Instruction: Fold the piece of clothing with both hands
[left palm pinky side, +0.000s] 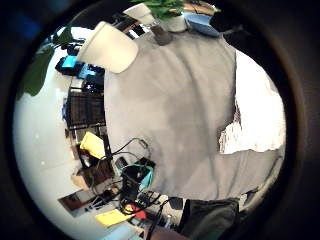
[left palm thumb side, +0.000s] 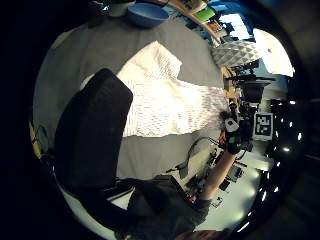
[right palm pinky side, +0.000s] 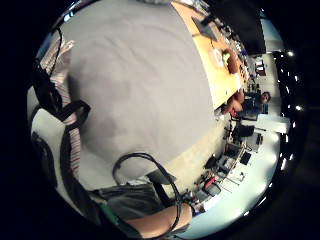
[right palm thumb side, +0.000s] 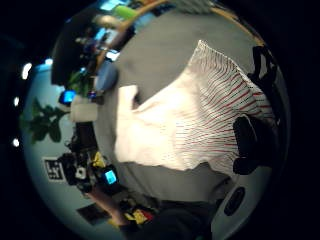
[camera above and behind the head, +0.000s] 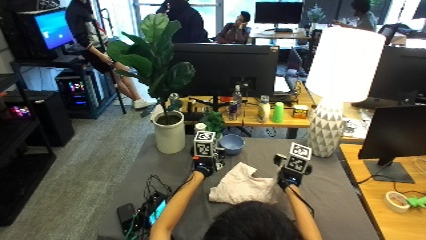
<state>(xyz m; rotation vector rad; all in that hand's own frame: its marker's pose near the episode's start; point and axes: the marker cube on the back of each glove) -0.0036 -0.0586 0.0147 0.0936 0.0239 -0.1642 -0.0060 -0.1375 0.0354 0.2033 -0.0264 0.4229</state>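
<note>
Outside view, garment (camera above and behind the head: 237, 188): white, crumpled, on the grey table (camera above and behind the head: 166, 200) between both forearms.
Outside view, left hand (camera above and behind the head: 202, 169): raised just left of the garment; finger state cannot be told.
Outside view, right hand (camera above and behind the head: 288, 179): raised just right of the garment; finger state cannot be told.
Outside view, far items: blue bowl (camera above and behind the head: 231, 144), potted plant (camera above and behind the head: 168, 131), white lamp (camera above and behind the head: 333, 90).
Left thumb side palm view: 1 black-gloved digit (left palm thumb side: 92, 132) over the garment's edge; cloth spread on the table.
Right thumb side palm view: striped cloth beside black fingertips (right palm thumb side: 250, 145); contact unclear.
</note>
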